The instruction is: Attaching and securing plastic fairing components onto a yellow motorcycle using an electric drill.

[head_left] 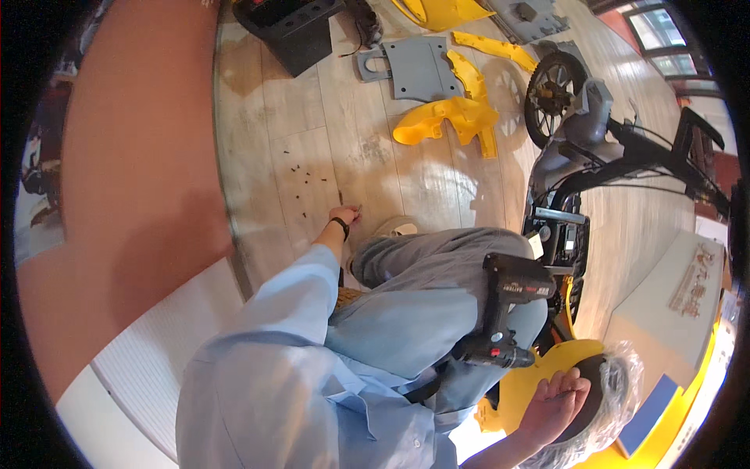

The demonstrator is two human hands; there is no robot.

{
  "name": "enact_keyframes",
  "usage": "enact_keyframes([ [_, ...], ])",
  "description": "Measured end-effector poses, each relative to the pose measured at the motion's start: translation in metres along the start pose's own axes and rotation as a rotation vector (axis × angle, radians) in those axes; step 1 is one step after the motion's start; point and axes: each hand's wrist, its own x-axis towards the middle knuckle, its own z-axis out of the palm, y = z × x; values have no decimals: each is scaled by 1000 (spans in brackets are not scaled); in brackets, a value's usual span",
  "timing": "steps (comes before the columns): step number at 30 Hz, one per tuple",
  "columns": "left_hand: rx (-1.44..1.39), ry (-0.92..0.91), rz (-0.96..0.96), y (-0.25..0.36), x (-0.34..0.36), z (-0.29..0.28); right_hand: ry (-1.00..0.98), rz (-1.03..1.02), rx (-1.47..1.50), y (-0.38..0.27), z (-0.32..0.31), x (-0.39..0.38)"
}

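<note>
Two hands, doing different jobs right now. Left hand [344, 214] is stretched down to the wood floor [266, 102], fingers pinched narrow around something thin and dark, too small to tell if it's a screw or a bit. It sits at the near edge of a scatter of small dark screws [301, 181] lying loose on the boards. Right hand [556, 405] is open, fingers spread, resting flat on a yellow body panel [539, 371] beside a dark seat wrapped in clear plastic [617, 395]; it grips nothing. A black cordless drill [508, 313] is parked on the person's lap, against grey trousers, with neither hand on it. Progress, judging by the layout: teardown looks well advanced. Several yellow fairing pieces [453, 117] and a grey flat panel [418, 66] are already off and spread across the floor near a black case [293, 27], well away from the scooter [578, 148], which stands with frame, cables and wheel exposed. Fasteners are out and grouped by the left hand. Still attached, as far as I can see: the yellow panel under the right hand and the wrapped seat. Can't tell whether this is strip-down or rebuild from the one view; the loose screws fit either.
</note>
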Motion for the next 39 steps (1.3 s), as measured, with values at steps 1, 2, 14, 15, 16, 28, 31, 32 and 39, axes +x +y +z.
enact_keyframes([
  [1, -22, -12, -19, 4, 2, 9, 9, 11, 3, 1, 2, 3],
  [2, 37, -3, 7, 7, 4, 17, 12, 24, 6, 1, 5, 5],
  [14, 207, -192, 160, 18, 51, 77, 107, 75, 18, 7, 20, 25],
  [15, 301, -179, 262, 18, 51, 78, 133, 80, 36, 8, 22, 26],
  [16, 407, -148, 290, 18, 50, 77, 127, 87, 57, 8, 23, 27],
  [28, 852, -78, 343, 44, -33, 86, 148, 11, 194, -5, 15, 20],
  [31, 788, -21, 568, 58, -121, 95, 124, -124, 91, -7, 0, 20],
  [32, 799, -64, 717, 70, -155, 100, 193, -180, -14, -6, -6, 19],
  [39, 706, -548, 1469, 105, -432, 131, 412, -311, -527, -4, -67, 8],
])
